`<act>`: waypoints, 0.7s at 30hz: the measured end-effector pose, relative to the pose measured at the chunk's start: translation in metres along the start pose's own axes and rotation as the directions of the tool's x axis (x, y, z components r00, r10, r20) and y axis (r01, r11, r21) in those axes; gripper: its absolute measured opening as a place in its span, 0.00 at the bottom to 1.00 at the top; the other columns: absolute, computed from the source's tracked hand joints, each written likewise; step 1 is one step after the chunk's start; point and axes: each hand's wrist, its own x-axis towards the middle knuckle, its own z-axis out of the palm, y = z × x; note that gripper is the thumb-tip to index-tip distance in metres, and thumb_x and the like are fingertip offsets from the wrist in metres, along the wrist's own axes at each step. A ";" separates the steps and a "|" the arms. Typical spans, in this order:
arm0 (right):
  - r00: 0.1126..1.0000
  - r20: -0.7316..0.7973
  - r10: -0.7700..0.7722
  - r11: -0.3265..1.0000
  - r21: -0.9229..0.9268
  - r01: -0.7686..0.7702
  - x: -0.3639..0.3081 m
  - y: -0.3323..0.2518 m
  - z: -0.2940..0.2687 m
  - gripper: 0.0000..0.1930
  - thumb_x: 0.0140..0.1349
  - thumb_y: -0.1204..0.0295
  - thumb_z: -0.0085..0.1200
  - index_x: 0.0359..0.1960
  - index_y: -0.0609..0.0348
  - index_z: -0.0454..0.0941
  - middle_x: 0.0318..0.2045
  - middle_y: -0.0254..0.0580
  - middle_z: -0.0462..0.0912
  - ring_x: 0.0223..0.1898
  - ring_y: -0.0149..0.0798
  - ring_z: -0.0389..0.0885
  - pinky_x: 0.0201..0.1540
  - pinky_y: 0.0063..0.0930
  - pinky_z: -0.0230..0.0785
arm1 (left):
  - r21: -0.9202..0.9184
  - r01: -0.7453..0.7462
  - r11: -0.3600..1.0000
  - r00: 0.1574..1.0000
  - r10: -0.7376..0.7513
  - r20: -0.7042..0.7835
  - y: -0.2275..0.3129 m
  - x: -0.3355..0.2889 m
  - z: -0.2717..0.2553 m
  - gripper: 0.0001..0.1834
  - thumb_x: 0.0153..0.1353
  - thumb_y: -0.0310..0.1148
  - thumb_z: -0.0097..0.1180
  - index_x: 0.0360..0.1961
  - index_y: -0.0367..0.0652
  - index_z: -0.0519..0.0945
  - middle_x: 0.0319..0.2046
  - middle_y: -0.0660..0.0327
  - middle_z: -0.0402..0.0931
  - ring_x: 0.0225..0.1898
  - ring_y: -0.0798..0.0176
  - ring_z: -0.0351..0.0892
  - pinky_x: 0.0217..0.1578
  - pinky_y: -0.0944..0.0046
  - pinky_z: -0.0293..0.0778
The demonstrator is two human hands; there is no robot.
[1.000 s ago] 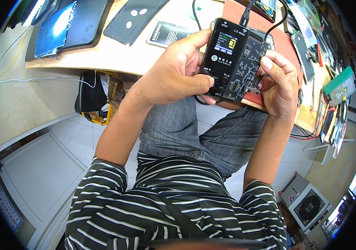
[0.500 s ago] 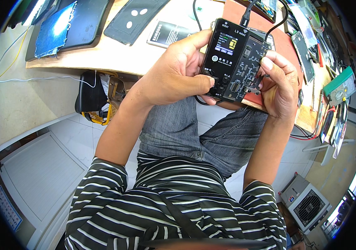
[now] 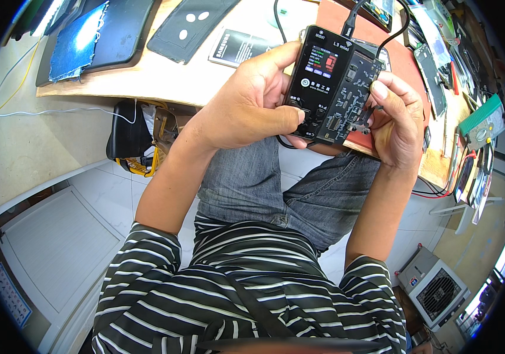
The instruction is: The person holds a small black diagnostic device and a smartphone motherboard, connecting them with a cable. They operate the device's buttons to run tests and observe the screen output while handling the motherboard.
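Observation:
My left hand (image 3: 252, 103) is closed around the left side of a black handheld tester (image 3: 308, 88), its thumb pressing on the lower front near the buttons. The tester has a small lit screen with a red icon on it, and a bare circuit board (image 3: 350, 100) with many small parts along its right side. A black cable plug (image 3: 350, 26) enters its top edge. My right hand (image 3: 397, 118) is at the board's right edge, thumb and fingers curled together around something dark and small, mostly hidden by them.
On the wooden bench lie a flat battery (image 3: 242, 47), a dark phone back cover (image 3: 190, 26) and a blue cloth (image 3: 80, 44) on a dark tablet-like slab. To the right are a green-edged multimeter (image 3: 481, 127) with leads and phone parts. A black and yellow bag (image 3: 131, 138) hangs below the bench edge.
On the tester's screen the icon has turned from yellow to red, and some text lines have changed. Both hands and the tester have stayed in place.

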 end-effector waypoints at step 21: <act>1.000 -0.005 0.006 1.000 0.007 -0.006 -0.001 0.000 0.000 0.09 0.59 0.72 0.59 0.37 0.65 0.81 0.28 0.36 0.82 0.26 0.22 0.77 0.21 0.10 0.65 | 0.000 -0.008 1.000 1.000 0.008 0.003 0.000 0.001 0.000 0.42 0.53 0.22 0.59 0.67 0.28 0.51 0.50 0.47 0.72 0.44 0.57 0.82 0.31 0.61 0.86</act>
